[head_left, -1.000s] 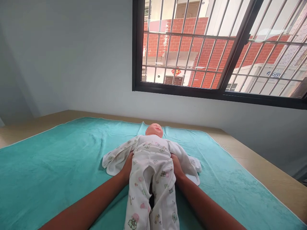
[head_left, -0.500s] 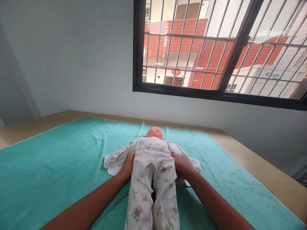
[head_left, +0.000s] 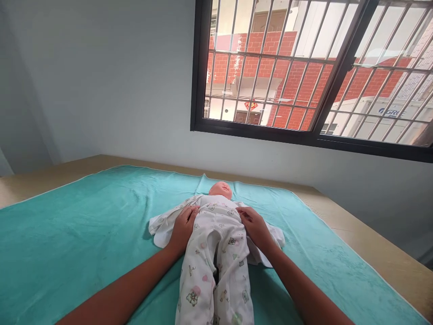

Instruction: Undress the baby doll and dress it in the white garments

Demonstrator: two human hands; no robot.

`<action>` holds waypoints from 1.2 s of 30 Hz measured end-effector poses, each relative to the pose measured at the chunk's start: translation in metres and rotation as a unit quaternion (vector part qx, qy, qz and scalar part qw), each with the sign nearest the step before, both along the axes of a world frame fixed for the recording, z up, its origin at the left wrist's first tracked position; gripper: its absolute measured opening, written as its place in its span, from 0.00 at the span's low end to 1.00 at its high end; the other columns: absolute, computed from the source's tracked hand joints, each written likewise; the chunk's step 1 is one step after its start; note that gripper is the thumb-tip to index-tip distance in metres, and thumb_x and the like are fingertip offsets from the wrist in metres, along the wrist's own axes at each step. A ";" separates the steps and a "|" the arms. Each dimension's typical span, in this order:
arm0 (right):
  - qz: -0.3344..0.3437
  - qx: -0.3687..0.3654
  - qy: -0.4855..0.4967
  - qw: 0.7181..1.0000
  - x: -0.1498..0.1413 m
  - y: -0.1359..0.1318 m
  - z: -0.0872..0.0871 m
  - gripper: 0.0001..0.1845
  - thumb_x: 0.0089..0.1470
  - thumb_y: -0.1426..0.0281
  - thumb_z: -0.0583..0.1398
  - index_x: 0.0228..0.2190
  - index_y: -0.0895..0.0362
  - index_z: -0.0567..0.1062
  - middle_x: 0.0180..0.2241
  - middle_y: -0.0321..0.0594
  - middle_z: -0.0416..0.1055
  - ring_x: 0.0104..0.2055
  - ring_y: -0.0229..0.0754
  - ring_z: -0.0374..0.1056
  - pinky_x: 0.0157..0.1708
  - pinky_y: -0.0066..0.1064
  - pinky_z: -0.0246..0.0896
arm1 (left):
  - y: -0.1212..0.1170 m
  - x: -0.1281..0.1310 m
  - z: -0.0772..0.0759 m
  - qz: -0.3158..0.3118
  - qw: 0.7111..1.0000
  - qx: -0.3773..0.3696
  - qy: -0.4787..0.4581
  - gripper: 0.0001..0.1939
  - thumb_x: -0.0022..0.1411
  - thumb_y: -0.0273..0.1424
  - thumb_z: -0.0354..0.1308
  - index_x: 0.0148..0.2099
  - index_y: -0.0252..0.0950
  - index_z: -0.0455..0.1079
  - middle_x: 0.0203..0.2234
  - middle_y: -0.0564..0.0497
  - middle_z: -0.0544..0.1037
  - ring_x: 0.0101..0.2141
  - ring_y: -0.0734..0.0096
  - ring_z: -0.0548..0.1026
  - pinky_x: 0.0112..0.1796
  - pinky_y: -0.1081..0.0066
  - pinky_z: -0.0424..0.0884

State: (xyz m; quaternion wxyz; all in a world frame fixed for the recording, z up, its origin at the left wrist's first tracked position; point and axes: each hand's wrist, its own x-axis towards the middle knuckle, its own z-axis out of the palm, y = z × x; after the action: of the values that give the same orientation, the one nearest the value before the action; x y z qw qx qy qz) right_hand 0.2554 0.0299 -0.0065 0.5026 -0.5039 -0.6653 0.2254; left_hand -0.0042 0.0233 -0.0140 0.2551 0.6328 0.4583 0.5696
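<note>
A baby doll (head_left: 221,190) lies on its back, head away from me. It wears white baby pants (head_left: 219,234) with small animal prints and an open crotch slit, the waist pulled up over its belly. A white baby top (head_left: 162,230) spreads out on both sides under it. My left hand (head_left: 184,223) is at the left side of the waistband, its fingers bent onto the pants' edge. On the opposite side, my right hand (head_left: 255,228) pinches the waistband between thumb and fingers. The lower ends of the pant legs run out of view.
A teal cloth (head_left: 101,216) covers most of the wooden table (head_left: 365,234), with some creases. Behind it rises a grey wall (head_left: 118,90) with a black-framed, barred window (head_left: 257,131) at the upper right.
Both hands have come up from the sides of the hips to the waistband, and their fingers now show on top. The view has shifted slightly.
</note>
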 end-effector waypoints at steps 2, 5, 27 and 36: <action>0.011 -0.008 -0.011 1.000 0.000 0.001 0.005 0.15 0.53 0.59 0.58 0.39 0.51 0.79 0.41 0.40 0.76 0.43 0.45 0.70 0.46 0.37 0.63 | -0.002 0.002 0.003 -0.012 0.999 0.041 0.010 0.17 0.66 0.40 0.47 0.44 0.38 0.74 0.43 0.46 0.77 0.47 0.61 0.71 0.53 0.64 0.63; 0.032 -0.011 -0.040 0.999 -0.004 0.008 0.022 0.13 0.53 0.59 0.59 0.36 0.51 0.79 0.41 0.40 0.76 0.46 0.46 0.68 0.48 0.38 0.61 | -0.006 0.003 0.008 -0.050 0.995 0.080 0.022 0.16 0.67 0.38 0.47 0.46 0.38 0.74 0.45 0.46 0.76 0.49 0.62 0.71 0.55 0.64 0.63; 0.099 -0.070 -0.055 0.991 -0.019 0.047 0.032 0.10 0.54 0.61 0.58 0.31 0.52 0.75 0.49 0.36 0.75 0.49 0.44 0.69 0.48 0.34 0.60 | 0.052 -0.042 -0.004 -0.112 0.981 -0.002 0.156 0.18 0.63 0.43 0.53 0.47 0.40 0.75 0.57 0.46 0.70 0.61 0.57 0.60 0.61 0.56 0.54; -0.053 -0.052 -0.040 0.996 -0.020 0.071 0.001 0.10 0.52 0.60 0.57 0.30 0.53 0.72 0.39 0.40 0.76 0.43 0.46 0.69 0.43 0.35 0.58 | 0.057 -0.033 -0.005 -0.088 0.977 -0.074 0.182 0.17 0.61 0.44 0.52 0.37 0.38 0.75 0.57 0.47 0.66 0.57 0.56 0.65 0.57 0.61 0.60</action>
State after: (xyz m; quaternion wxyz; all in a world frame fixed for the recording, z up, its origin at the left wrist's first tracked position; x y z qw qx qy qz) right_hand 0.2349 0.1012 -0.0056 0.4603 -0.5725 -0.6445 0.2120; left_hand -0.0376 0.0806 -0.0191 0.2627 0.7428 0.4805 0.3852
